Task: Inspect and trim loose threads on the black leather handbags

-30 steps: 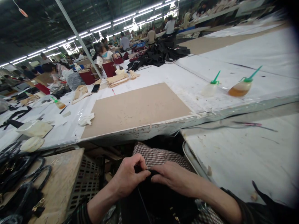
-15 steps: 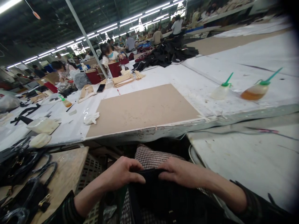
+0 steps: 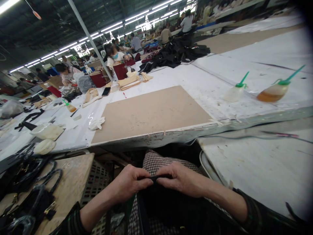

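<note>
A black bag (image 3: 168, 205) lies across my lap, over checked cloth (image 3: 158, 161); most of its body is too dark to make out. My left hand (image 3: 133, 181) pinches the bag's top edge between thumb and fingers. Close beside it, my right hand (image 3: 177, 179) grips the same edge, its thumb almost meeting the left one. A small gold-coloured spot shows low on the bag.
Black bags with plastic-wrapped handles (image 3: 29, 195) lie on a board at left. Ahead, a white table bears a brown sheet (image 3: 151, 112), glue bottles (image 3: 274, 91), a phone (image 3: 106, 91) and black pieces (image 3: 176, 54). Another worktop (image 3: 256, 163) stands at right. People sit farther back.
My right hand has slid left along the bag's edge, closing the gap to my left hand. Both hands keep their pinch. The view has shifted slightly.
</note>
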{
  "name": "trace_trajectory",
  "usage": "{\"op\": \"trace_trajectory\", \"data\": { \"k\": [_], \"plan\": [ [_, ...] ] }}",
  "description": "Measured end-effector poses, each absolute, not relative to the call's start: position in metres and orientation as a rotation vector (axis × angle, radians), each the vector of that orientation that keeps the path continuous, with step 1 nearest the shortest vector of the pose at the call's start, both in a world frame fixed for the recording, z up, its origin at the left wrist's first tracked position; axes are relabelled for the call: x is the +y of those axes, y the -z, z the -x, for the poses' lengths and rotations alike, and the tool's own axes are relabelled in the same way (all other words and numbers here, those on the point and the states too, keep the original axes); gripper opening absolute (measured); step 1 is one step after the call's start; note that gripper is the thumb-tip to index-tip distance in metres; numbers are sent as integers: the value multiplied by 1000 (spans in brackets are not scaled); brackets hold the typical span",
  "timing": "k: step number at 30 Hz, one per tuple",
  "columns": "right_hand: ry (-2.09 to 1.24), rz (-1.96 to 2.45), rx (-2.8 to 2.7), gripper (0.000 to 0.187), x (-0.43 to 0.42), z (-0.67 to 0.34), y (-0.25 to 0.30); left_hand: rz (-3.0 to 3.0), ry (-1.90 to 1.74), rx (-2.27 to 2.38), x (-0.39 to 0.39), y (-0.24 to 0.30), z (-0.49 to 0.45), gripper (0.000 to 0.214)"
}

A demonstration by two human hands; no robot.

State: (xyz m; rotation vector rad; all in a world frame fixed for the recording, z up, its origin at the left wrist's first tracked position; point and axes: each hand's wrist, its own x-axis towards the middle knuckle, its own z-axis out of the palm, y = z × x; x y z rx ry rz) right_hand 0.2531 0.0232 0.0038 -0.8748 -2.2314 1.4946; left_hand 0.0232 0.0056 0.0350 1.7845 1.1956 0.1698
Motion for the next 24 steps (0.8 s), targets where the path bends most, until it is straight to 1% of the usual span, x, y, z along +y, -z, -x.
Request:
{"op": "trace_trajectory", "data": {
  "k": [6, 9, 13, 16, 20, 24],
  "plan": [
    [-1294, 1111, -2264, 20, 16, -244, -2, -1946, -170, 1356, -3, -31, -32, 26],
    [-1160, 1107, -2338, 21, 13, -243, -2, -2106, -77, 1392, -7, -32, -35, 29],
    [-1066, 1082, -2410, 22, 10, -242, 1, -2343, 115, 1401, -11, -34, -38, 32],
    [-1053, 1125, -2419, 23, 7, -240, 3, -2365, 190, 1401, -13, -39, -40, 31],
    [-1025, 1174, -2428, 26, 1, -245, -1, -2218, 130, 1381, -15, -50, -40, 28],
    [-1192, 1044, -2408, 25, 2, -254, -14, -2078, 45, 1360, -18, -60, -40, 28]
  ]
}}
